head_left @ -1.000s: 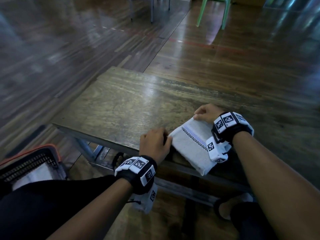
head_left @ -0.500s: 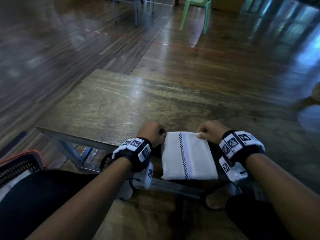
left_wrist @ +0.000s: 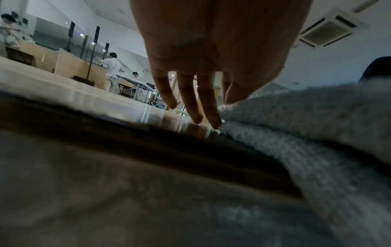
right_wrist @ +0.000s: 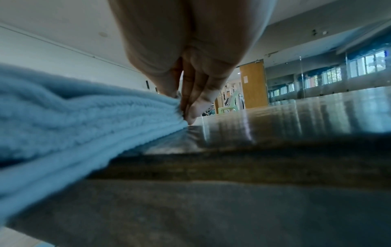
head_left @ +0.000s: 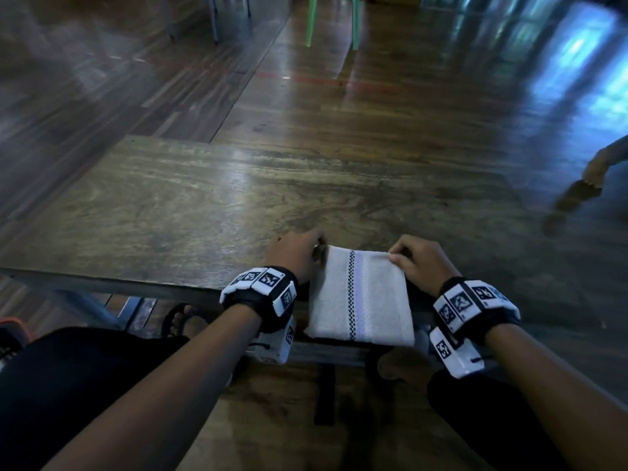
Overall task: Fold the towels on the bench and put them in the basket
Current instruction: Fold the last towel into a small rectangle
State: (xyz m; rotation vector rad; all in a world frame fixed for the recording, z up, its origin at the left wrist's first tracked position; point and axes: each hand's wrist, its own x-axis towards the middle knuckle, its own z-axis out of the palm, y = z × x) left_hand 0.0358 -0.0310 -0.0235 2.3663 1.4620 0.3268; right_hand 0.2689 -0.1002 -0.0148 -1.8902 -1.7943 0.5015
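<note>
at the towel's far corners, both hands' fingers

A folded white towel with a checked stripe lies on the near edge of the dark wooden desk, overhanging it toward the person. Left hand at its far-left corner, right hand at far-right. Green plastic chair stands on floor well behind desk; orange-rimmed basket sits far left, below desk level.
</note>
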